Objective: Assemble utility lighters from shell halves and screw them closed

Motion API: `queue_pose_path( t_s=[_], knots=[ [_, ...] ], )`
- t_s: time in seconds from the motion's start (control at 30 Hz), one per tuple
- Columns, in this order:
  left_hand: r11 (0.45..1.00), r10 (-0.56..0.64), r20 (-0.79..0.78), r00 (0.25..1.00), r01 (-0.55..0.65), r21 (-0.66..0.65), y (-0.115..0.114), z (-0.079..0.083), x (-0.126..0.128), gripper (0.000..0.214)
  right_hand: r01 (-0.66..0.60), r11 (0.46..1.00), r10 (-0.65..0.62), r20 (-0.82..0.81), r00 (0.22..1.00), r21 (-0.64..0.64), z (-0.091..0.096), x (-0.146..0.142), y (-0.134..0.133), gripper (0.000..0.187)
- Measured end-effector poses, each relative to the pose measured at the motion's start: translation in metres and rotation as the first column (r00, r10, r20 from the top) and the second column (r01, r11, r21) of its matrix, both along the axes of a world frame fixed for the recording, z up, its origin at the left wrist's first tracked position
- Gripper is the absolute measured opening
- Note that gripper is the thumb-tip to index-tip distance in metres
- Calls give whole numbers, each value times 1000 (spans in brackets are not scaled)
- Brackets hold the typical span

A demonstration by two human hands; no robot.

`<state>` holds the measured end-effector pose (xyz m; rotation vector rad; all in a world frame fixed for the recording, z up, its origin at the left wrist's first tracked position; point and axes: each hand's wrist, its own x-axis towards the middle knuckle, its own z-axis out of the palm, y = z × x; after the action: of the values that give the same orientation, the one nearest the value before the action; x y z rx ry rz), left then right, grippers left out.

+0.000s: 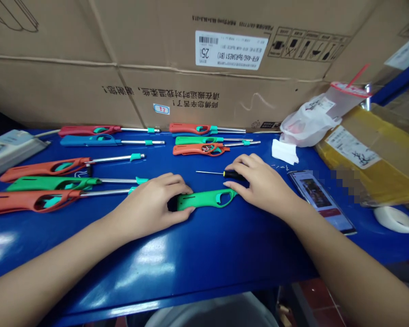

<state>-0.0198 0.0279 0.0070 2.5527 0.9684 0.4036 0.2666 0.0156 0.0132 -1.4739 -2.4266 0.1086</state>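
Note:
A green utility lighter body (204,199) lies on the blue table in front of me, with no metal tube showing at its front. My left hand (163,200) grips its rear end between thumb and fingers. Just beyond it is a small screwdriver (207,172) with a black and yellow handle and a thin shaft pointing left. My right hand (255,179) curls over that handle, thumb on the near side and fingertips on the far side. The thumb is also close to the lighter body's front end; whether they touch is hard to tell.
Orange (47,169), green (54,183), red and blue lighters lie left and behind. A cardboard box (163,45) walls the back. At right are a phone (320,200), white paper (284,151), a plastic bag (308,120), a yellow-taped parcel (388,159) and a white mouse (395,219).

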Motion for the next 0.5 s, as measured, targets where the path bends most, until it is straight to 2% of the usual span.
queue_pose_path(
  t_s=[0.13,0.33,0.4,0.5],
  knots=[
    [1000,2,13,1000,-2,-14,1,-3,2,28,116,992,-116,-10,993,-57,-9,8,7,17],
    [994,20,65,998,-13,-104,2,-6,0,31,135,988,-142,-87,986,-74,-12,13,8,10],
    [991,38,85,996,-26,-130,1,-8,1,30,166,986,-168,-151,974,-30,-6,14,9,11],
    [991,60,115,992,-46,-123,1,-10,3,29,278,951,-208,-379,902,138,6,18,11,11]
  ],
)
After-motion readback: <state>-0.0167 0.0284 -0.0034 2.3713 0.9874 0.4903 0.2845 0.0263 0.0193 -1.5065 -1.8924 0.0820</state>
